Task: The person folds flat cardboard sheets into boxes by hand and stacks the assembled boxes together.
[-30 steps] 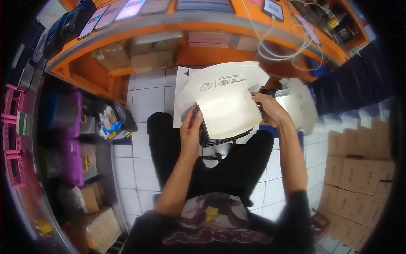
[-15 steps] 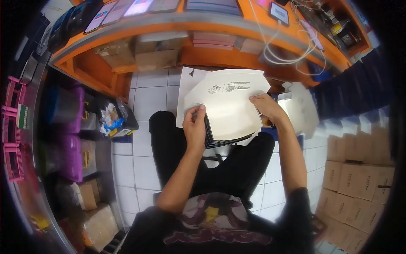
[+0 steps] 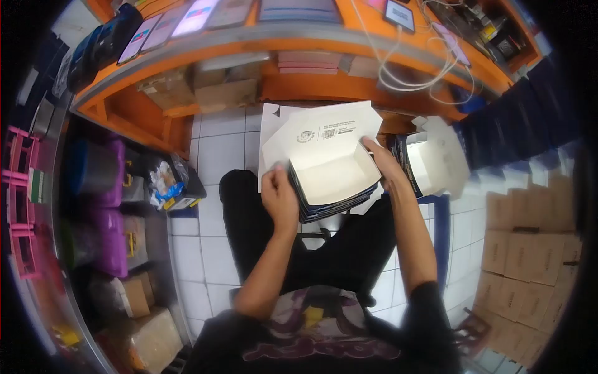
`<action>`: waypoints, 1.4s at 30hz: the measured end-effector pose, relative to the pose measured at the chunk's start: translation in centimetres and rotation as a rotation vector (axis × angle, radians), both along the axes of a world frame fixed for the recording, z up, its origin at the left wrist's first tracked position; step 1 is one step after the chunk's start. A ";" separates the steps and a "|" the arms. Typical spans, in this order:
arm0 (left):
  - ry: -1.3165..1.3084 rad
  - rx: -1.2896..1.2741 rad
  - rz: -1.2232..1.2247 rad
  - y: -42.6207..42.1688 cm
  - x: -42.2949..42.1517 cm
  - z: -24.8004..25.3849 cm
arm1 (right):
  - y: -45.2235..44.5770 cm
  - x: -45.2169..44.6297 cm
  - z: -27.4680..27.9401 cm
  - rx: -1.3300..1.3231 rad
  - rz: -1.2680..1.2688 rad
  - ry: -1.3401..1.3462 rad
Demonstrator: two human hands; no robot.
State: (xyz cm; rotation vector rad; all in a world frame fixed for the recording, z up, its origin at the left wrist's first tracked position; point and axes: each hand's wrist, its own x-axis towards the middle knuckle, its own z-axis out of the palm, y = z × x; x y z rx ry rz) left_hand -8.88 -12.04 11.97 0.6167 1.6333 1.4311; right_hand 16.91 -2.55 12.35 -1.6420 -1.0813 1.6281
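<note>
A paper food box (image 3: 336,171), white inside with its lid standing up, sits on top of a nested stack of dark-sided boxes (image 3: 333,210) over my lap. Printed text and a square code show on the inside of the lid. My left hand (image 3: 280,199) is at the box's left corner, its fingers curled against the edge and slightly blurred. Along the right wall, my right hand (image 3: 387,167) grips the box, thumb near the upper corner and fingers partly hidden outside. Behind the stack lies a flat white sheet (image 3: 270,128).
Another open paper box (image 3: 430,162) stands to the right. Ahead is an orange counter (image 3: 274,37) with phones (image 3: 196,17) and white cables (image 3: 414,84). A bin (image 3: 177,181) with litter stands at left, stacked brown cartons (image 3: 523,268) at lower right.
The top box's walls now stand up in a tray shape, where its near panel looked flatter before. My left hand has shifted left and down; the right has slid lower along the side.
</note>
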 end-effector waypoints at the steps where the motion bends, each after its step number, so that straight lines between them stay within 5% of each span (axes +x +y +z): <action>1: 0.021 -0.041 -0.020 -0.6 -0.7 -1.8 | -1.0 -0.5 1.2 -0.059 -0.061 0.018; 5: -0.078 -0.007 -0.158 -0.9 -0.6 -1.6 | -5.2 -0.8 0.1 -0.252 -0.124 0.219; 11: -0.424 0.107 -0.501 1.6 -0.9 -0.2 | -7.1 -2.6 4.7 -0.017 -0.233 0.277; 16: -0.347 -0.087 -0.530 5.1 -1.2 -2.9 | -5.9 -3.0 1.1 -0.070 -0.289 0.152; 26: -0.186 -0.069 -0.499 4.7 -0.9 -4.6 | -6.0 -2.2 -2.0 0.074 -0.211 0.087; 29: -0.210 -0.018 -0.466 4.9 -0.4 -4.0 | -6.7 0.2 -2.9 0.439 -0.272 -0.157; 31: -0.204 -0.060 -0.438 4.8 0.2 -2.6 | -8.1 3.0 0.7 0.504 -0.377 -0.718; 33: -0.194 -0.012 -0.431 4.9 -0.4 -3.5 | -9.4 6.0 -0.3 0.675 -0.772 -1.393; 35: -0.206 -0.014 -0.422 5.0 -0.7 -3.4 | -9.2 10.9 -6.0 0.399 -1.272 -1.306; 36: -0.232 -0.009 -0.435 5.3 -1.0 -3.8 | -9.2 13.7 -8.5 0.400 -1.277 -1.305; 38: -0.258 -0.010 -0.452 5.2 -0.9 -3.4 | -9.9 17.8 -11.5 0.216 -1.239 -0.208; 42: -0.150 0.119 -0.402 5.3 -0.4 -0.7 | -11.6 16.0 -8.9 0.270 -1.198 -0.123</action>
